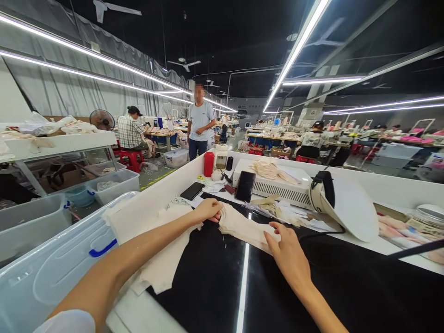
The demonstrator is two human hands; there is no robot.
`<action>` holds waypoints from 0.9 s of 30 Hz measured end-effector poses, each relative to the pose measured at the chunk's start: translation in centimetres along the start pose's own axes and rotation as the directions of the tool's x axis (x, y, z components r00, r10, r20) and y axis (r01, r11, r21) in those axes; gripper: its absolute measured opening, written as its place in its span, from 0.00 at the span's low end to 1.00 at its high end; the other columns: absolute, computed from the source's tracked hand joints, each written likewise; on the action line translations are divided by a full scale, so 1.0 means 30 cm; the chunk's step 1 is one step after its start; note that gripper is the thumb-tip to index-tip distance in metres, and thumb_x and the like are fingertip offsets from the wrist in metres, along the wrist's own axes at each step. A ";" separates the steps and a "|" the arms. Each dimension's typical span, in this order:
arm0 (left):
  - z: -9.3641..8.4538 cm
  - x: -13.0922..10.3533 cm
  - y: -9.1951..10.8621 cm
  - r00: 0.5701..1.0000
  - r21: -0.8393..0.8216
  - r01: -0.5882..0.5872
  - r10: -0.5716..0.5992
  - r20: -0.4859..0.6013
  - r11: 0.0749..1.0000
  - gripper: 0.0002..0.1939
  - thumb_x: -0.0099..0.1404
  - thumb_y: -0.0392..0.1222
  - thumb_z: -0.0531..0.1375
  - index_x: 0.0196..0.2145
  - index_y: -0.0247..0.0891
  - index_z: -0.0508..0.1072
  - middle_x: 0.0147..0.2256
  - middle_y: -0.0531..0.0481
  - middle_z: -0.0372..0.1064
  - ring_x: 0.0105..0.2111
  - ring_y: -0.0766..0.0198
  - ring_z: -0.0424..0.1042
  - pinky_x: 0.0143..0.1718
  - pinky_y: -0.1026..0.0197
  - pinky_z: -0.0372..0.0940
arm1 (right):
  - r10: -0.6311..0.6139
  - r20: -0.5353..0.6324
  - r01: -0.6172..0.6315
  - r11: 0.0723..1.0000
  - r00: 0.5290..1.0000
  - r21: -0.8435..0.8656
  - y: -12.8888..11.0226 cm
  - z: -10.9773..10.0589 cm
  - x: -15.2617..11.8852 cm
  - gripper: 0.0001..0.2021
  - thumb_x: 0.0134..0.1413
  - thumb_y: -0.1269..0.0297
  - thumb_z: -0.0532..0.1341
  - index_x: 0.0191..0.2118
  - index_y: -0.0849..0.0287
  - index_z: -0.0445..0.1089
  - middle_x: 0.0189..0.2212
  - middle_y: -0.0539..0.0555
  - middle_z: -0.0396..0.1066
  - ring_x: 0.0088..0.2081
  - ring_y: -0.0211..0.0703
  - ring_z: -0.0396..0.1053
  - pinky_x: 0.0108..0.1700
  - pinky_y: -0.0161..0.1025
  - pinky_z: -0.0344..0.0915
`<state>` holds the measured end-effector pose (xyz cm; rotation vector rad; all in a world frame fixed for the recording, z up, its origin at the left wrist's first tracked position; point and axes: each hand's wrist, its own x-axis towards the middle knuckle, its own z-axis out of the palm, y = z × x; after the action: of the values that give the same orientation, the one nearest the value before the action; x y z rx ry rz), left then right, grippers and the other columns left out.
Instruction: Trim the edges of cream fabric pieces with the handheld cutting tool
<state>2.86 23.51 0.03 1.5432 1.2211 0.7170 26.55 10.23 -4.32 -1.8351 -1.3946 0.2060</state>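
A narrow cream fabric piece [244,227] lies across the glossy black tabletop [208,277]. My left hand [209,210] pinches its left end, fingers closed together on the cloth. At the other end, my right hand [287,252] rests against the cloth with thumb and fingers apart. Under and beside my left forearm, more cream fabric pieces [164,266] are spread at the table's left edge, partly covered by the arm. The fingertips of my left hand are partly hidden.
Behind the cloth are a phone leaning upright [245,186], a flat phone [192,190], a red container [208,164] and a white slotted box [277,182] with fabric on top. A white visor [347,203] stands right. Lidded plastic bins [69,259] line the left. A person [201,120] stands beyond.
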 end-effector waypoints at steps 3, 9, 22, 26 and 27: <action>-0.123 -0.086 0.018 0.998 0.257 -0.043 0.052 -0.030 0.965 0.11 0.69 0.46 0.64 0.35 0.35 0.72 0.30 0.51 0.70 0.29 0.65 0.72 0.31 0.64 0.69 | -0.097 0.124 0.088 0.993 0.988 0.079 -0.037 0.010 -0.108 0.21 0.62 0.45 0.54 0.52 0.50 0.71 0.45 0.55 0.70 0.30 0.44 0.69 0.34 0.43 0.68; -0.309 -0.279 -0.023 0.976 0.651 -0.009 0.147 -0.158 0.759 0.09 0.62 0.40 0.63 0.29 0.38 0.66 0.33 0.46 0.71 0.40 0.53 0.73 0.36 0.61 0.61 | -0.184 0.234 0.136 0.969 0.955 0.206 -0.079 0.072 -0.306 0.14 0.62 0.47 0.58 0.44 0.46 0.74 0.42 0.50 0.75 0.27 0.40 0.70 0.31 0.39 0.69; -0.361 -0.301 -0.191 0.967 0.663 0.050 0.131 -0.221 0.747 0.09 0.71 0.42 0.62 0.34 0.35 0.71 0.32 0.53 0.70 0.32 0.64 0.69 0.36 0.61 0.64 | -0.312 0.277 0.292 0.950 0.909 0.111 -0.020 0.096 -0.316 0.14 0.65 0.46 0.55 0.42 0.44 0.74 0.43 0.46 0.77 0.27 0.36 0.75 0.29 0.31 0.72; -0.371 -0.308 -0.196 0.957 0.630 0.022 0.165 -0.238 0.776 0.08 0.69 0.40 0.61 0.31 0.35 0.71 0.29 0.54 0.67 0.30 0.64 0.67 0.35 0.61 0.62 | -0.370 0.270 0.357 0.929 0.889 0.101 -0.020 0.104 -0.320 0.14 0.67 0.48 0.54 0.42 0.44 0.74 0.43 0.46 0.78 0.29 0.37 0.77 0.29 0.31 0.72; -0.370 -0.313 -0.191 0.950 0.623 0.008 0.189 -0.250 0.782 0.07 0.68 0.38 0.60 0.30 0.36 0.70 0.28 0.54 0.67 0.30 0.63 0.67 0.34 0.61 0.61 | -0.380 0.267 0.365 0.925 0.886 0.104 -0.021 0.106 -0.321 0.14 0.67 0.48 0.54 0.42 0.44 0.74 0.43 0.46 0.78 0.29 0.37 0.77 0.30 0.31 0.73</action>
<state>-11.88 18.37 -0.55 2.0993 1.7412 0.6611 20.68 3.49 -9.14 -1.4976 -1.8949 0.3104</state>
